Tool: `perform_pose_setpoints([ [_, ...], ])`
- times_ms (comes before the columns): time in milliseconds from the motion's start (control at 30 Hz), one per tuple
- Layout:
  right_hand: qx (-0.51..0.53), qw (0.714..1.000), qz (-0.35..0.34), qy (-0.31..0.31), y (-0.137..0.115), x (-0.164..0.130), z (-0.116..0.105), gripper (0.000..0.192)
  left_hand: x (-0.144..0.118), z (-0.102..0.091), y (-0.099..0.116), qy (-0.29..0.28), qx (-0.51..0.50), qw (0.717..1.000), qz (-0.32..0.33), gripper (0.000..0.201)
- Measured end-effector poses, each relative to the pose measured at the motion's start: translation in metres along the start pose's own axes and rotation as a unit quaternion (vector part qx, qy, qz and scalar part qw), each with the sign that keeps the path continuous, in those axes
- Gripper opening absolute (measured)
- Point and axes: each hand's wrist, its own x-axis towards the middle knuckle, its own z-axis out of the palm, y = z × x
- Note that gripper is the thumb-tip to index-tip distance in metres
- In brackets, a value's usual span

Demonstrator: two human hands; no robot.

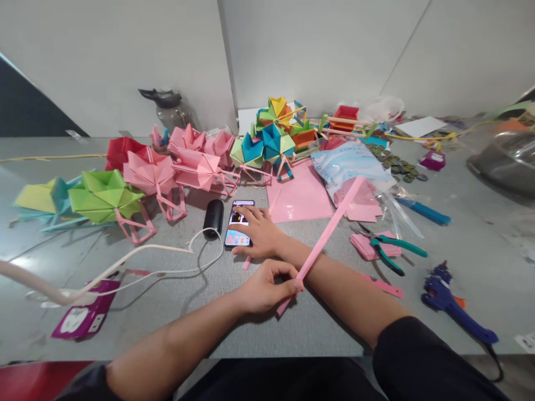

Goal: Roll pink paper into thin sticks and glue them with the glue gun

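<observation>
Right now the left hand (261,289) has its fingers (288,278) pinched shut around a long pink paper strip (330,231), gripping it near the lower end. That strip is narrow, folded stiff, and slants up and away to the right, crossing over the right forearm. Just beyond those fingers, the right hand (259,231) lies flat and open, fingertips resting on a phone (239,223) with a lit screen on the grey counter (167,328). Left of the phone sits a small black cylinder (213,218). Off to the right lie green-handled pliers (387,248).
</observation>
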Motion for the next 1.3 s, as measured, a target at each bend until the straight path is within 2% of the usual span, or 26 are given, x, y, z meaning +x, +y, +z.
perform_pose_setpoints([
  [167, 0.018, 0.999, 0.018, 0.045, 0.006, -0.002, 0.002, 0.077, 0.001, 0.000, -0.002, -0.007, -0.009, 1.000, -0.004, 0.055],
  [300, 0.028, 0.998, 0.004, 0.051, 0.008, -0.004, 0.004, 0.074, 0.001, 0.000, -0.002, -0.012, -0.011, 1.000, -0.004, 0.053],
  [500, 0.049, 0.995, -0.009, 0.084, 0.011, -0.009, 0.003, 0.059, 0.001, 0.001, -0.002, 0.001, 0.002, 1.000, -0.002, 0.048],
  [867, 0.053, 0.994, -0.027, 0.092, 0.012, -0.013, 0.002, 0.044, 0.000, 0.001, 0.002, -0.007, 0.008, 1.000, -0.016, 0.048],
  [1100, 0.041, 0.998, -0.014, 0.035, 0.006, -0.008, 0.000, 0.068, 0.000, 0.002, 0.000, -0.007, 0.001, 1.000, -0.018, 0.051],
  [1300, 0.023, 1.000, -0.015, 0.008, 0.002, -0.005, -0.003, 0.072, 0.000, 0.002, -0.001, -0.007, -0.002, 1.000, -0.019, 0.053],
])
